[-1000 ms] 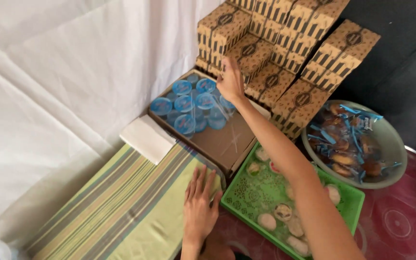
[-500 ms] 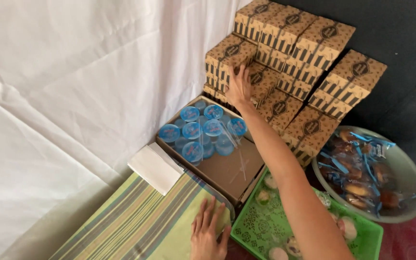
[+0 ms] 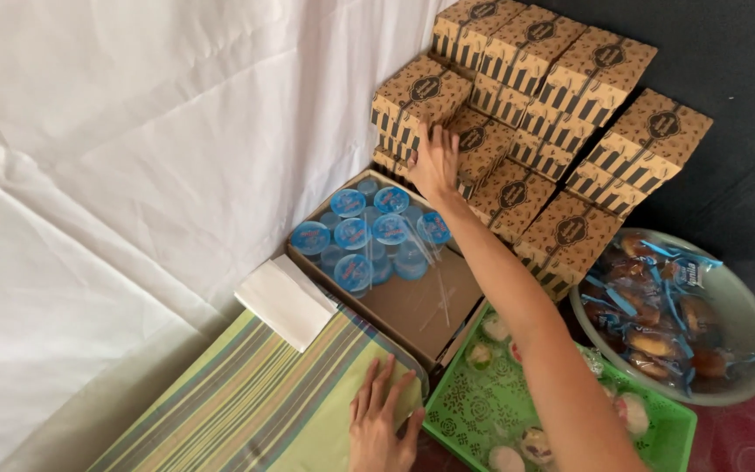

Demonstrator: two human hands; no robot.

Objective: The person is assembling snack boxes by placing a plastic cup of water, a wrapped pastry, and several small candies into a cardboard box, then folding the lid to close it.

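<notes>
My right hand (image 3: 432,160) reaches far forward, fingers spread, pressing against the side of a brown patterned box (image 3: 419,98) at the left end of a stack of such boxes (image 3: 561,114). My left hand (image 3: 382,426) lies flat, fingers apart, on a green striped cloth (image 3: 246,411) near the bottom edge. Under my right forearm sits an open cardboard carton (image 3: 412,306) holding several sealed water cups with blue lids (image 3: 360,236).
A green plastic basket (image 3: 474,419) with round snacks sits right of my left hand. A pale bowl (image 3: 744,306) of blue-wrapped buns is at the right. A white napkin stack (image 3: 286,301) lies by the carton. White cloth (image 3: 133,157) hangs at the left.
The view has shifted, so everything sits lower and further right. My right hand stays at the box stack, now at the left box's side. My left hand stays on the striped cloth.
</notes>
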